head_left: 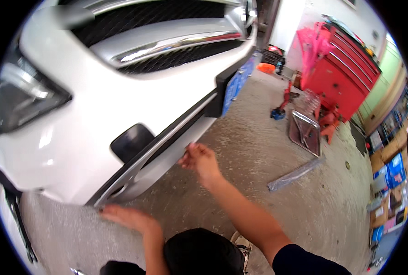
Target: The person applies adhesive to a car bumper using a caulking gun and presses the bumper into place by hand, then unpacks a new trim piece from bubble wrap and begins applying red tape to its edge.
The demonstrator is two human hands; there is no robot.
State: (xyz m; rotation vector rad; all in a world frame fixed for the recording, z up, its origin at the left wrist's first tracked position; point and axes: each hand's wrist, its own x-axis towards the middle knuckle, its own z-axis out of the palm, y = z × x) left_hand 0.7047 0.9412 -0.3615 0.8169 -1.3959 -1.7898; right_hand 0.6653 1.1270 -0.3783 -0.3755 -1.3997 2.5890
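Note:
The front of a white car fills the upper left, with its bumper [75, 156] and chrome-trimmed grille [167, 43]. My left hand [128, 218] is stretched out, a little blurred, at the lower corner of the bumper; whether the fingertips touch it I cannot tell. Beside the silver lower trim [162, 170] my right hand [199, 161] has its fingers curled in. Anything it may hold is hidden or too small to make out. A black rectangular fog-light cover [131, 143] sits in the bumper above the hands.
A red tool cabinet [346, 73] stands at the back right. Near it are a metal tray [305, 133] with tools, a red jack [286, 98] and red stands [331, 123]. A plastic-wrapped strip [296, 173] lies on the concrete floor. Boxes [389, 174] line the right side.

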